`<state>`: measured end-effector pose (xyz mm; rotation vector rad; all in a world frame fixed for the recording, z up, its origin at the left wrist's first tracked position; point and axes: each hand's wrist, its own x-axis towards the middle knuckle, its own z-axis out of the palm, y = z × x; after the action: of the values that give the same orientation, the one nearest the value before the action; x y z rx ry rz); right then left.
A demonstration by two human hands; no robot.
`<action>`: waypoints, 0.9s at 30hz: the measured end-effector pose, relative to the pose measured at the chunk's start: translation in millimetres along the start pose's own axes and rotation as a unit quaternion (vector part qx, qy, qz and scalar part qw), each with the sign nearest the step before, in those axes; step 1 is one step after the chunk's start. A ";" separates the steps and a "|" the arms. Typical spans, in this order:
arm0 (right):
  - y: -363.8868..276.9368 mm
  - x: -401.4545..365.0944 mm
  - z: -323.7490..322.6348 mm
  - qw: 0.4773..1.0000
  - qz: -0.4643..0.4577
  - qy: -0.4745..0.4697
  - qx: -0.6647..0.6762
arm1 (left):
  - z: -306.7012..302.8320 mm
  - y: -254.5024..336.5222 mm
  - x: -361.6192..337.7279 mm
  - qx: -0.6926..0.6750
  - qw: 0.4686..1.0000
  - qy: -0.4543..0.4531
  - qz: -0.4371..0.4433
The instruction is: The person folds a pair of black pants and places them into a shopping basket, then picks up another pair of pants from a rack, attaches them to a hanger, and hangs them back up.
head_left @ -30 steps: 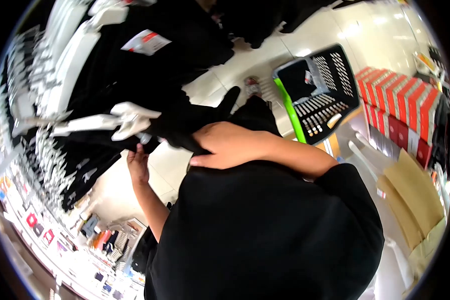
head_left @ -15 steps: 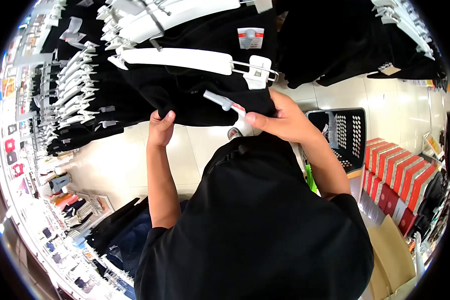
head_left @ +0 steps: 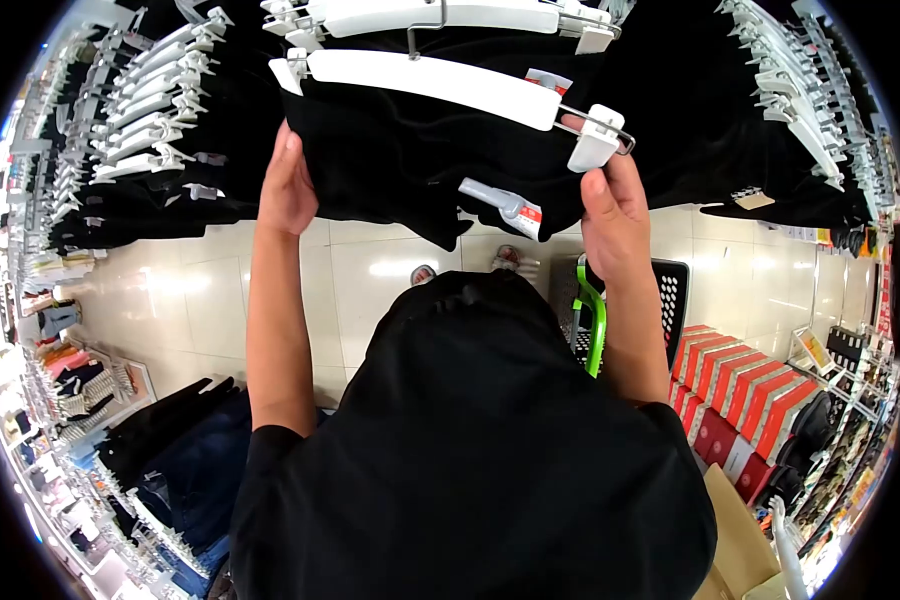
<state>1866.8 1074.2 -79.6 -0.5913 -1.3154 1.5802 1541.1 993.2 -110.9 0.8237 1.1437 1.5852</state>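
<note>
A black garment hangs from a white clip hanger in front of me. My left hand is at the garment's left edge, thumb upward, its other fingers mostly hidden. At the other end, my right hand is closed around the hanger's right clip and the cloth edge. Its thumb is in front, just below the clip, and its fingers reach behind. A grey security tag and a red-and-white label are on the garment's lower part. Behind hangs another white hanger.
More white hangers with black clothes line the left and right racks. Below my right forearm stands a black basket with a green handle. Stacked red-and-white boxes and a cardboard box are at the right.
Both hands and the hanger have moved up, away from my body. My hands are farther apart, the right now at the hanger clip. The garment is spread wider and its tag shows lower right.
</note>
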 end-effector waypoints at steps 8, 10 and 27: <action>-10.9 6.5 2.4 0.998 -0.031 0.022 -0.045 | 1.9 22.1 9.5 -0.022 1.000 0.009 -0.007; -13.5 9.5 1.2 0.998 -0.031 0.034 -0.049 | 2.9 27.4 5.6 -0.032 0.999 -0.007 0.003; -12.3 -54.0 -7.7 0.971 -0.008 -0.229 -0.072 | -79.9 -14.3 -113.3 0.046 0.997 0.058 0.005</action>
<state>1900.4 1029.5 -81.4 -0.3074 -1.7840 1.6782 1506.8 863.5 -148.6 0.8061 1.3058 1.6159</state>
